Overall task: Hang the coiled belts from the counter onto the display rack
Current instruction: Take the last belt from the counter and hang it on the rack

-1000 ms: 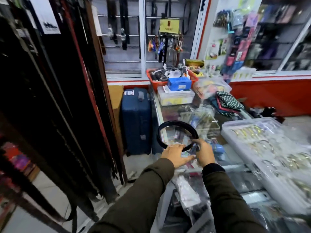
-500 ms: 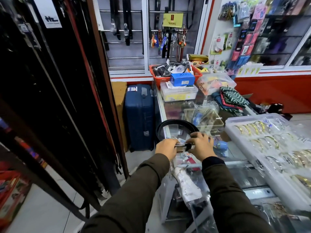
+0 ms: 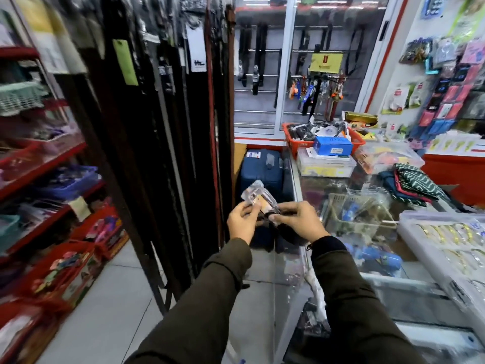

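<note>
My left hand (image 3: 241,223) and my right hand (image 3: 298,222) both grip one black belt (image 3: 265,207), held in the air just left of the glass counter (image 3: 301,185). Its buckle end sticks up from my left hand, wrapped in clear plastic. The strap drops dark below my right hand, partly hidden by it. The display rack (image 3: 168,132) stands to the left of my hands, packed with several hanging black and brown belts, some with paper tags.
A blue suitcase (image 3: 262,174) stands on the floor behind my hands. The counter carries a wire basket (image 3: 338,206), a clear tray of bracelets (image 3: 446,240), boxes and an orange basket (image 3: 291,140). Red shelves (image 3: 44,164) with goods fill the left. More belts hang on the back wall.
The belt loop has left the counter and is now raised in both hands to the left of it. My view has swung left toward the rack and red shelves.
</note>
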